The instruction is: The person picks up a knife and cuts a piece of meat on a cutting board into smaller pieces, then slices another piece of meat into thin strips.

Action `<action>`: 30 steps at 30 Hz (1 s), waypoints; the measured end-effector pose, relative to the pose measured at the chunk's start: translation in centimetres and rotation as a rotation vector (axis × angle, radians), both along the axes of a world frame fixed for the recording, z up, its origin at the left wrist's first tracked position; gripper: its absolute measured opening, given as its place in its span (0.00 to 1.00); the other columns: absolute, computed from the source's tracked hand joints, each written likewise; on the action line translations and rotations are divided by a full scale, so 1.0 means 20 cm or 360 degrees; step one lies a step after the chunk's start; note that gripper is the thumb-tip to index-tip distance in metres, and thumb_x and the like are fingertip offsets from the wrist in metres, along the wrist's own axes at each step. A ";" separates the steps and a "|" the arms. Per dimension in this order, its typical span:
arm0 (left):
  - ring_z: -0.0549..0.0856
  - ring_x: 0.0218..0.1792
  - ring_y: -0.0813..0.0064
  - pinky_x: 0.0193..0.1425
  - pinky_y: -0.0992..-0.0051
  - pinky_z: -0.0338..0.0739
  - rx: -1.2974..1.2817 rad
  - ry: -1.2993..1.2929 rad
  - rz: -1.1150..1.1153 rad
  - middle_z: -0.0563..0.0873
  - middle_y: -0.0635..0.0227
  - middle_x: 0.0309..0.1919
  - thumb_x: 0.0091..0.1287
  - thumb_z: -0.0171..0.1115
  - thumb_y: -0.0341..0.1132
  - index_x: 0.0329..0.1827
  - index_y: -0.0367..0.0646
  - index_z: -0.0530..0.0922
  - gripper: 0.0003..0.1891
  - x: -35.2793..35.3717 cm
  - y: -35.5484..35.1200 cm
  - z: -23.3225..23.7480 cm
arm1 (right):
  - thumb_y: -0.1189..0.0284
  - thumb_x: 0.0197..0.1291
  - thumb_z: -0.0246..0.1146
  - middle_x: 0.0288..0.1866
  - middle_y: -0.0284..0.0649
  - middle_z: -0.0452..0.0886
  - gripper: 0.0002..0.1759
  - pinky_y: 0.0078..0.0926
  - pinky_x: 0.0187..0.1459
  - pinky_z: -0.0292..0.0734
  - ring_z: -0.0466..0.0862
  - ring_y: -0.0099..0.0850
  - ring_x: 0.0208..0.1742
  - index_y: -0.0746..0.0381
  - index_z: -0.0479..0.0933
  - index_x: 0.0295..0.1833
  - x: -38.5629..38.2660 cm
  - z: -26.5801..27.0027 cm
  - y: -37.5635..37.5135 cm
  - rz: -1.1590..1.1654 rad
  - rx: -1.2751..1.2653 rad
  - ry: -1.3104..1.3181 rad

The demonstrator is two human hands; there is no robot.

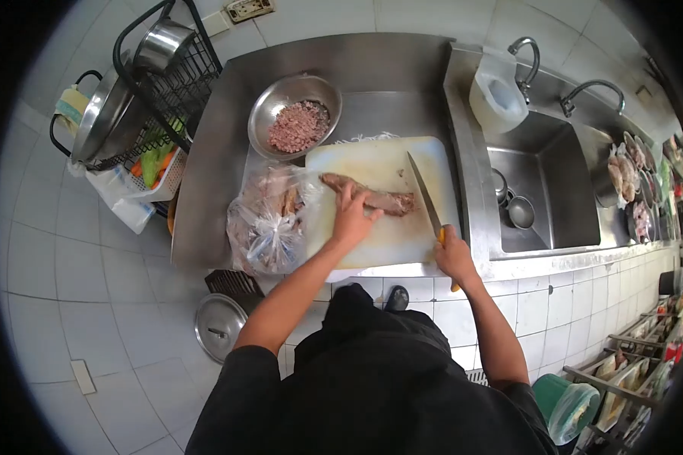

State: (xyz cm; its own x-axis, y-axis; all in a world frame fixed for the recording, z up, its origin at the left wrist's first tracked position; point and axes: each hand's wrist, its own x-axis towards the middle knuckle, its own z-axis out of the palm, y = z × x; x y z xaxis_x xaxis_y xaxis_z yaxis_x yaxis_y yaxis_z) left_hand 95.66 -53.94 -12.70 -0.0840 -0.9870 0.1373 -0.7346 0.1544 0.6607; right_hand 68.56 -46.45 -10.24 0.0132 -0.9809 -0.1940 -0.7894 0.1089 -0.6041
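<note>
Head cam: L hand (352, 221) part-open on meat (393, 202); R hand (453, 253) gripping knife (426, 191).

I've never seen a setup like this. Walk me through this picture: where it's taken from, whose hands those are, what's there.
There's no machine here: a person works with bare hands. The only camera is worn on that person's head, looking forward and down, so you see roughly their own view.

The left hand rests on a long piece of meat lying on a board. The right hand holds a knife, its blade over the board.

At the board's left is a clear bag; beyond it, a bowl of chopped meat. To the right is a sink.
</note>
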 end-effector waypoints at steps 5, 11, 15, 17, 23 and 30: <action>0.61 0.77 0.43 0.79 0.51 0.63 -0.0025 -0.0034 -0.0074 0.65 0.48 0.75 0.58 0.78 0.40 0.59 0.43 0.82 0.26 0.02 -0.04 0.02 | 0.66 0.69 0.58 0.37 0.66 0.84 0.17 0.62 0.47 0.78 0.83 0.68 0.41 0.65 0.68 0.56 -0.03 0.12 0.09 -0.0020 0.0028 -0.0047; 0.65 0.76 0.49 0.81 0.42 0.55 -0.0329 -0.0626 -0.0394 0.72 0.51 0.69 0.54 0.80 0.37 0.63 0.42 0.80 0.32 0.03 -0.09 0.07 | 0.65 0.71 0.58 0.36 0.66 0.84 0.16 0.63 0.45 0.79 0.83 0.68 0.40 0.64 0.68 0.55 -0.02 0.26 0.25 -0.0072 0.0094 -0.0018; 0.76 0.67 0.55 0.81 0.41 0.53 -0.0295 -0.0752 -0.0535 0.83 0.60 0.55 0.53 0.80 0.41 0.61 0.43 0.81 0.31 0.08 -0.21 0.08 | 0.69 0.70 0.58 0.34 0.67 0.83 0.14 0.62 0.43 0.78 0.83 0.68 0.39 0.67 0.67 0.53 -0.01 0.36 0.34 -0.0051 0.0123 -0.0056; 0.77 0.65 0.57 0.80 0.41 0.55 -0.0251 -0.0770 -0.0526 0.84 0.60 0.52 0.53 0.80 0.43 0.58 0.43 0.82 0.29 0.07 -0.25 0.08 | 0.70 0.70 0.58 0.33 0.67 0.83 0.14 0.63 0.41 0.78 0.83 0.68 0.38 0.68 0.66 0.52 -0.02 0.38 0.36 -0.0070 0.0141 -0.0036; 0.79 0.62 0.56 0.76 0.49 0.62 -0.0128 -0.0515 -0.0336 0.85 0.58 0.51 0.51 0.81 0.48 0.58 0.42 0.83 0.33 -0.18 -0.15 0.03 | 0.68 0.71 0.58 0.32 0.66 0.83 0.15 0.60 0.40 0.78 0.83 0.67 0.37 0.68 0.66 0.53 -0.01 0.51 0.43 -0.0061 0.0187 -0.0019; 0.82 0.60 0.52 0.66 0.60 0.76 -0.0040 -0.0059 -0.0097 0.85 0.54 0.54 0.54 0.79 0.38 0.59 0.38 0.83 0.29 0.24 -0.08 0.17 | 0.67 0.72 0.59 0.29 0.64 0.82 0.14 0.62 0.38 0.76 0.82 0.67 0.34 0.66 0.67 0.50 -0.02 0.58 0.54 -0.0016 0.0310 0.0001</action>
